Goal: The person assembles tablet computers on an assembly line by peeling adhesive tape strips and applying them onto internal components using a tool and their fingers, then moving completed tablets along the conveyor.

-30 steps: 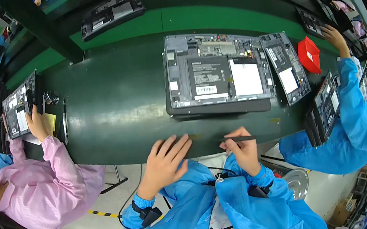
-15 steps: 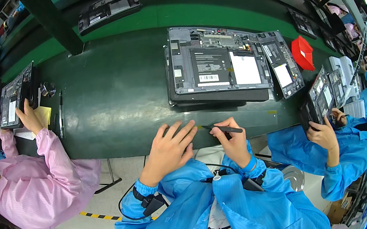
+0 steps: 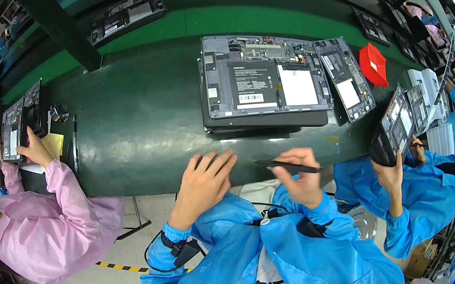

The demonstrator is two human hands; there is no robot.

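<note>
My left hand (image 3: 200, 189) lies at the bench's near edge with its fingers stretched out and nothing in them. A pair of black tweezers (image 3: 280, 164) is in my right hand (image 3: 304, 180), its tip pointing left toward my left fingers. A small yellow-green tab (image 3: 332, 139) shows on the bench right of the tweezers. Beyond my hands rests an opened laptop body (image 3: 225, 107) on top of another dark casing, with a black battery (image 3: 254, 85) and a white rectangle (image 3: 298, 85) inside. A second opened device (image 3: 347, 81) leans against its right side.
A red bin (image 3: 372, 65) stands at the right. A person in blue at the right holds an opened device (image 3: 396, 124); one in pink at the left handles another (image 3: 13, 128). A dark green post (image 3: 61, 34) rises from the green bench (image 3: 135, 108). Another device (image 3: 128, 16) lies farther back.
My right hand has moved right with the tweezers, away from my left hand. A yellow-green mark by my left fingertips is no longer visible. The neighbour's device at right has shifted slightly.
</note>
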